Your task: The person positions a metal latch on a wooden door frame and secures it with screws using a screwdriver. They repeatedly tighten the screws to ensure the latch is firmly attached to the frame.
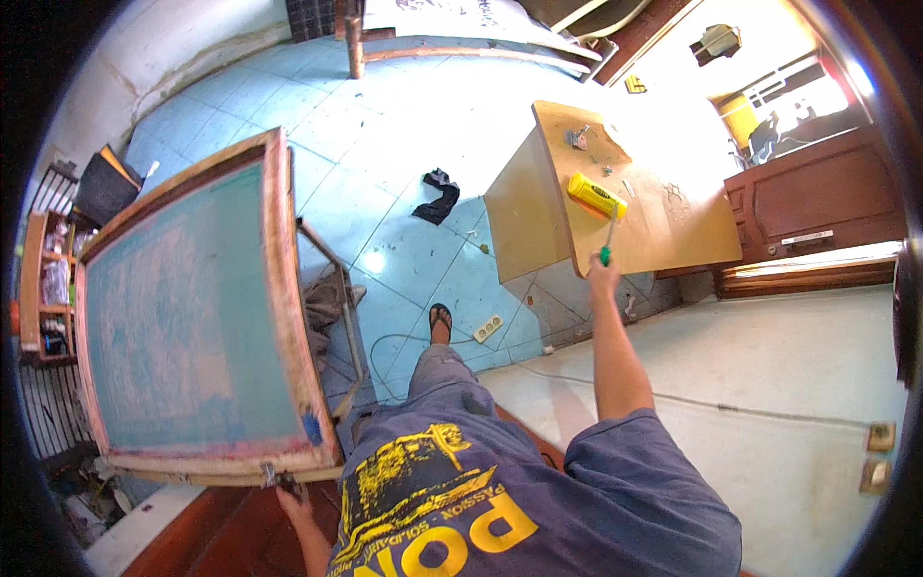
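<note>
My right hand (603, 274) is closed round the green handle of a screwdriver (609, 240). Its thin shaft points away from me across the wooden table (663, 231), beside a yellow cylindrical container (596, 196) lying on its side. To my left stands a large wooden screen-printing frame (279, 288) with teal mesh (183, 308). My left hand (291, 495) is at the frame's near edge, its fingers closed about a small metal clamp (269, 474); they are small and dark here, partly hidden.
Small metal hardware (579, 137) lies on the tabletop. Black cloth (438, 197) and a white power strip (487, 329) with a trailing cable are on the blue tiles. A metal stand (332, 250) is beside the frame. Shelves (43, 279) line the left; a brown cabinet (817, 192) stands right.
</note>
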Demonstrator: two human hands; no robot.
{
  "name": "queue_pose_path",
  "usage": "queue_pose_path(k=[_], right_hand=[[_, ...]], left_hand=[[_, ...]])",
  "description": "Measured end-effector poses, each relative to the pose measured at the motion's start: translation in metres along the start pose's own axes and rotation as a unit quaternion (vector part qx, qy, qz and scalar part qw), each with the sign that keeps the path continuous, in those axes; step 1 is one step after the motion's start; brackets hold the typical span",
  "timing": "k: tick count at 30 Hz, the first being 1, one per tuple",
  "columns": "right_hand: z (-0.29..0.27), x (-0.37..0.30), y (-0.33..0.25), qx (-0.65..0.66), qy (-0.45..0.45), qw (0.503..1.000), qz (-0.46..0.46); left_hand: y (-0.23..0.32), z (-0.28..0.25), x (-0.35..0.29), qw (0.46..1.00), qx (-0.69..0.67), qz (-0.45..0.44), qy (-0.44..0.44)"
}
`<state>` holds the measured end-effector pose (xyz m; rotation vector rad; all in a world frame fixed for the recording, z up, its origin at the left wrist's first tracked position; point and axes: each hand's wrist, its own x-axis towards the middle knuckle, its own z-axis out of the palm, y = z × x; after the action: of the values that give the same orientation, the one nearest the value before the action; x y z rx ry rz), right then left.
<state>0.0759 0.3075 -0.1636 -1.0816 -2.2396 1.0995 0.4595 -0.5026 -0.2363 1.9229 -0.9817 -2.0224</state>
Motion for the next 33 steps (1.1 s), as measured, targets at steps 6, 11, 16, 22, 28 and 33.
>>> queue_pose_path(k=[6,11,16,22,28,33], right_hand=[[0.001,0.202,-0.004,-0.011,0.034,0.999,-0.029],[0.04,0.27,-0.037,-0.152,0.009,0.988,-0.025],[0.094,0.326,-0.036,-0.229,-0.066,0.971,-0.014],[0.142,0.336,-0.045,-0.244,-0.066,0.967,-0.009],[0.156,0.348,-0.025,-0.27,-0.015,0.963,-0.012],[0.137,0.342,-0.045,-0.271,-0.044,0.961,0.013]], left_hand=[[-0.001,0.047,-0.059,0.967,0.224,0.022,0.122],[-0.008,0.098,-0.105,0.883,0.432,0.024,0.184],[-0.017,0.137,-0.135,0.827,0.523,0.014,0.205],[-0.018,0.153,-0.165,0.793,0.565,0.008,0.228],[-0.02,0.152,-0.179,0.776,0.585,0.002,0.236],[-0.019,0.141,-0.187,0.769,0.592,0.007,0.24]])
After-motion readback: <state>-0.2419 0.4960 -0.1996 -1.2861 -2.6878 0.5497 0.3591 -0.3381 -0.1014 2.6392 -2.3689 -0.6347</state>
